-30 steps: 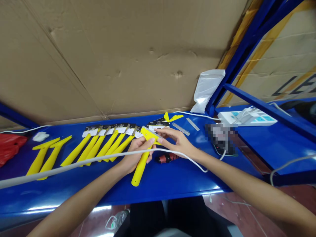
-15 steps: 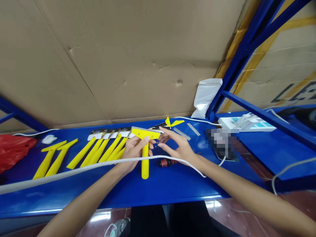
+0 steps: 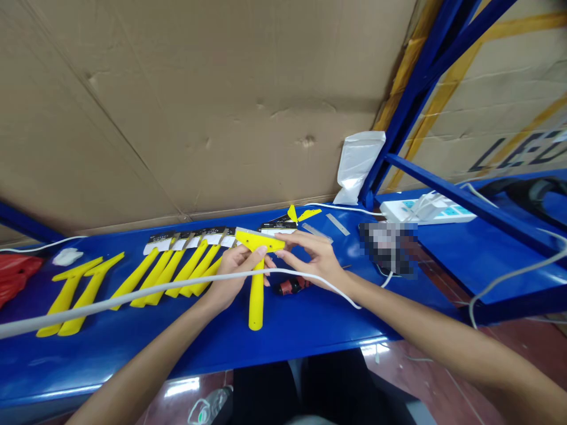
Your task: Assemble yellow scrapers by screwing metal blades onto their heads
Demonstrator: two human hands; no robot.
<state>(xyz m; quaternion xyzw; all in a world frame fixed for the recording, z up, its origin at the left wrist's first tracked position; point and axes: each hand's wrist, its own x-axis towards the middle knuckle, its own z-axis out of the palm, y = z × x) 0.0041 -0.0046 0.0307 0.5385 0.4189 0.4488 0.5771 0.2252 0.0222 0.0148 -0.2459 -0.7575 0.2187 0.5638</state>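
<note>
My left hand [image 3: 234, 273] grips a yellow scraper [image 3: 256, 301] below its head, with the thumb pressed on the front. The scraper has a T shape, its handle points down toward me, and a thin metal blade [image 3: 248, 232] runs along the top edge. At the right end of the head, the fingers of my right hand [image 3: 318, 260] pinch the yellow plastic; whether a small part is also between them is hidden. Small dark holes or screws show in the head. Behind the right wrist lies a red and black screwdriver [image 3: 290, 287], partly covered.
Several yellow scrapers [image 3: 133, 277] lie in a row on the blue table [image 3: 177, 336] to the left. Loose blades [image 3: 337, 224] and yellow head pieces [image 3: 309, 215] sit behind my hands. A white cable [image 3: 146, 290] crosses in front. A power strip [image 3: 425, 211] is at right.
My right hand's fingers have closed in on the right end of the scraper head from slightly apart. The whole view has shifted a little; the left hand keeps its hold.
</note>
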